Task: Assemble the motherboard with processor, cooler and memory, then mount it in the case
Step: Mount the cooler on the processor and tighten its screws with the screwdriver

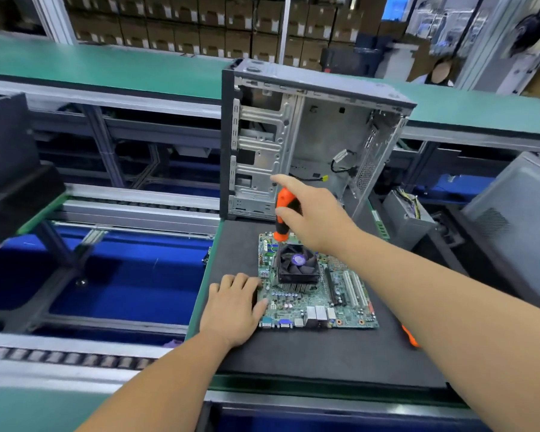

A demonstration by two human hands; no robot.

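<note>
While clamped on the screwdriver [283, 213] above the seated cooler [297, 265], right grip [309, 213] fastens; left grip [234, 307], flat, steadies motherboard [318, 307]; memory unseen, case [309, 135] beyond still bare.

Even, diffuse overhead light fills the scene, bright and cool in tone, with no hard shadows. A soft, faint shadow lies under the left hand [234, 310] on the dark mat [309, 357]. Mild sheen shows on the metal conveyor rails [131, 198] and inside the open case [312, 132]. The motherboard [312, 300] at centre is fairly sharp; the stacked boxes [181, 23] and background are soft. Wide-angle distortion bows straight lines near the edges, and the forearms stretch toward the lower corners. The left margin is blurred.
</note>
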